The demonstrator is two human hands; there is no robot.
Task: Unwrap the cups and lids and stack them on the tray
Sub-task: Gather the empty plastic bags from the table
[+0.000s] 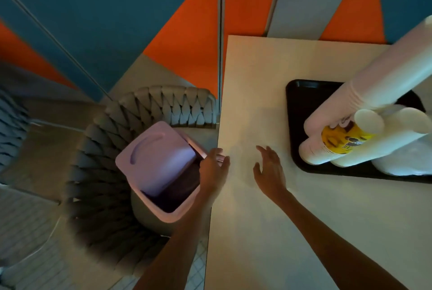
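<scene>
A black tray point(295, 112) lies on the right part of the pale table point(252, 93). Tall stacks of white cups point(383, 84) stand on it, one stack bearing a yellow printed cup point(339, 137). A white heap of lids point(402, 161) sits at the tray's near right. My left hand point(214, 169) hovers at the table's left edge, over the bin, with relaxed fingers and nothing in it. My right hand point(270, 170) is spread over the table, left of the tray, holding nothing.
A pale pink swing-lid bin point(154, 161) stands on a grey woven chair point(100, 172) just left of the table. Behind are blue and orange wall panels point(187, 32). Another woven chair point(11, 116) shows at the far left.
</scene>
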